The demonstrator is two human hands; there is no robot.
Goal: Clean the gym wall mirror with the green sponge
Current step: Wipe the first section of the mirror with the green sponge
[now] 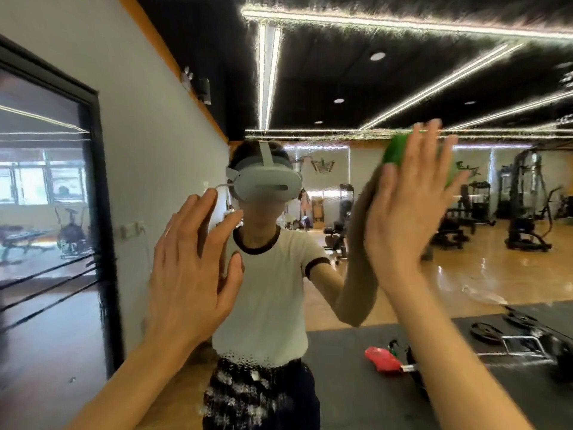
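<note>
- Mirror (403, 88) fills the wall ahead, its glass reflecting a gym floor, dark ceiling with light strips, and weight machines at far right.
- Sponge (395, 150), green, sits high on the glass at right of centre, pressed flat against it by the right hand (406, 206).
- Right hand lies with fingers straight and spread over the sponge, palm toward the glass; green shows past the fingers on both sides.
- Left hand (192, 268) is raised beside it, lower and to the left, fingers straight and slightly fanned, holding nothing; whether the fingertips touch the glass cannot be told.
- Both bare forearms rise from the bottom edge of the picture.
- Reflection of the person (266, 290) stands between the two hands, in a white T-shirt with dark trim and a pale headset (266, 184).
- Streaks of foam or water (242, 386) blur the lower glass across the reflected trousers.
- Reflected dark mat (356, 383) lies at lower right, carrying a red object (383, 360), too blurred to name, and weight plates (486, 332) near a metal bar.
- White wall (139, 135) runs along the left, with a black-framed window (46, 181) showing an exercise bike.
</note>
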